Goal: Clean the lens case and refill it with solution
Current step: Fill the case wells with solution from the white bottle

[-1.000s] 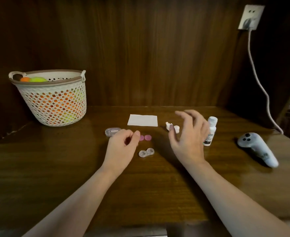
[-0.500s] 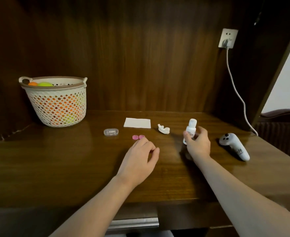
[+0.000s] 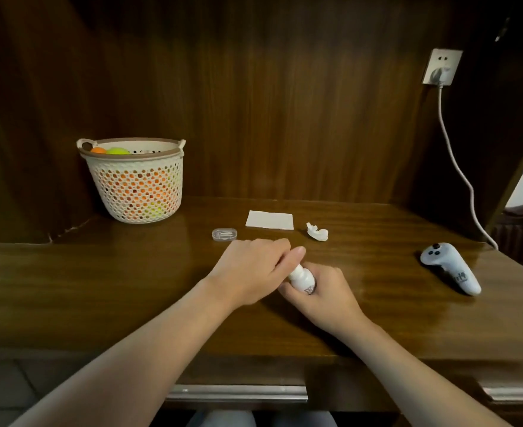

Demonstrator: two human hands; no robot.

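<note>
My right hand grips the small white solution bottle, tilted with its top toward the left, above the middle of the wooden desk. My left hand has its fingers curled round the bottle's cap end. The lens case and its pink caps are hidden behind my hands. A folded white tissue lies farther back, with a crumpled white wad to its right.
A small clear plastic box sits left of the tissue. A white perforated basket of coloured balls stands at the back left. A white handheld controller lies at the right, near a cable from the wall socket.
My right hand picked the bottle up from the right and brought it to the middle. My left hand left the pink caps and closed on the bottle's cap end. The camera tilted.
</note>
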